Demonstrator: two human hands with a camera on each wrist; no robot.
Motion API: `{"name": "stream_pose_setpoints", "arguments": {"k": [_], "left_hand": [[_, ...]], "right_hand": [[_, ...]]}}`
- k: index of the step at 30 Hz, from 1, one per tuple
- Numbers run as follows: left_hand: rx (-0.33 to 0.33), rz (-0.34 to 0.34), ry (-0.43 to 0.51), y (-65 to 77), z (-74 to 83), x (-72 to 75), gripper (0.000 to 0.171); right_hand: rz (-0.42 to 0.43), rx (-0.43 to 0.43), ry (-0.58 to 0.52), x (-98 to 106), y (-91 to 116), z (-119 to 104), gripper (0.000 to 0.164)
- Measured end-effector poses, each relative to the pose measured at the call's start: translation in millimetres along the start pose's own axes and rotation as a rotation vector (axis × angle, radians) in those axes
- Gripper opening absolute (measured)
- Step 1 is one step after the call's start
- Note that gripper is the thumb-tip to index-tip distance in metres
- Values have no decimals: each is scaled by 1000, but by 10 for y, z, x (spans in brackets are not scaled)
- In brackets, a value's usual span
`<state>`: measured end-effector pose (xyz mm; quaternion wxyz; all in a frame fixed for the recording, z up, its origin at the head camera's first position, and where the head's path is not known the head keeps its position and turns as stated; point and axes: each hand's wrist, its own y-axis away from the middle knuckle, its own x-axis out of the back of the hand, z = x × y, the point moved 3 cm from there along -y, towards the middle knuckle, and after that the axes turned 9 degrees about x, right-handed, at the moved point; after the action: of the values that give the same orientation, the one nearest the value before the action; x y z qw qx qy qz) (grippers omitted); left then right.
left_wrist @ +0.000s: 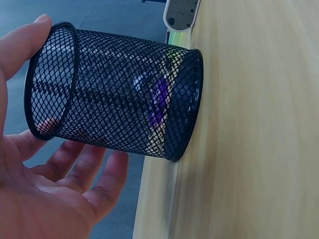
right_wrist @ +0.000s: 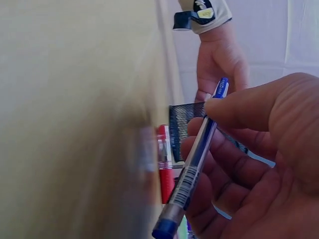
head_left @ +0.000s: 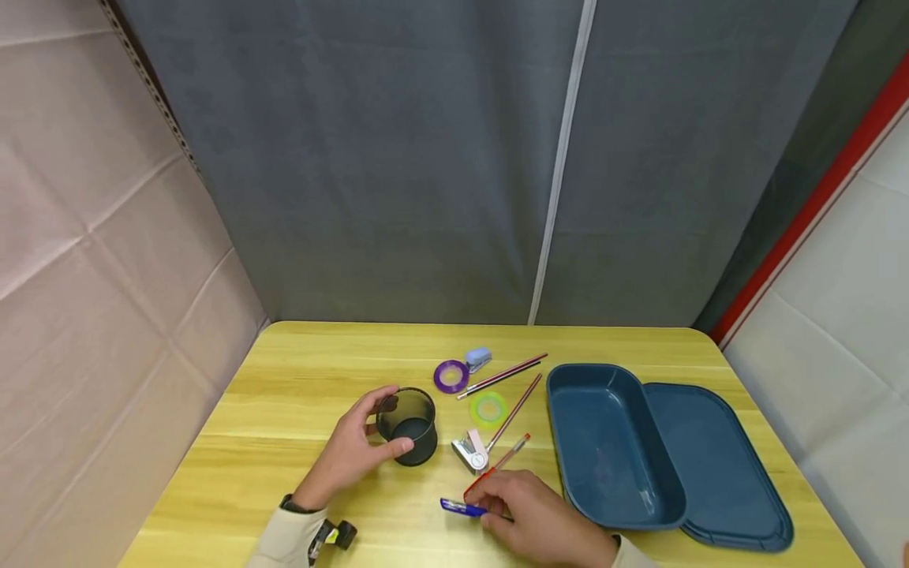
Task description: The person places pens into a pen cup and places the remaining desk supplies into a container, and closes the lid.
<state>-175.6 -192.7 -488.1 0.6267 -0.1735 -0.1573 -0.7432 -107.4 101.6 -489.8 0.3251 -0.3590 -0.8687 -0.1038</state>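
Observation:
My left hand (head_left: 348,457) holds a black mesh pen cup (head_left: 419,451) at its rim, thumb on one side and fingers round the other. In the left wrist view the cup (left_wrist: 117,94) has its base by the wooden tabletop. Between thumb and fingers, my right hand (head_left: 533,513) pinches a blue pen (head_left: 460,507); its clear barrel with a barcode label shows in the right wrist view (right_wrist: 187,181). A red pen (head_left: 507,452) lies just beyond the right hand's fingers. Close by is a silver and pink stapler-like item (head_left: 470,451).
Farther back lie a purple tape roll (head_left: 450,377), a green tape roll (head_left: 488,409), a small light-blue stapler (head_left: 478,358) and several pencils (head_left: 514,412). On the right stands a dark blue box (head_left: 561,450), its matching lid (head_left: 731,465) beside it. A grey curtain (head_left: 398,173) borders the table's back.

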Motion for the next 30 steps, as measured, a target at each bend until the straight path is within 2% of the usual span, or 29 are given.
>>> {"name": "stream_pose_setpoints", "arguments": {"k": [3, 12, 17, 22, 27, 30], "left_hand": [[3, -3, 3, -6, 0, 3, 83], [-10, -14, -11, -14, -2, 5, 88], [4, -18, -12, -10, 15, 11, 88], [4, -22, -30, -4, 48, 17, 84], [-9, -17, -44, 8, 55, 14, 81], [-11, -16, -58, 16, 56, 12, 80]], "right_hand": [[42, 56, 40, 45, -7, -36, 20], [88, 65, 31, 147, -42, -131, 16], [133, 89, -18, 202, -86, -186, 18], [216, 95, -51, 310, -177, -248, 17], [309, 125, -45, 429, -303, -344, 17], [347, 115, -39, 478, -377, -396, 18]]}}
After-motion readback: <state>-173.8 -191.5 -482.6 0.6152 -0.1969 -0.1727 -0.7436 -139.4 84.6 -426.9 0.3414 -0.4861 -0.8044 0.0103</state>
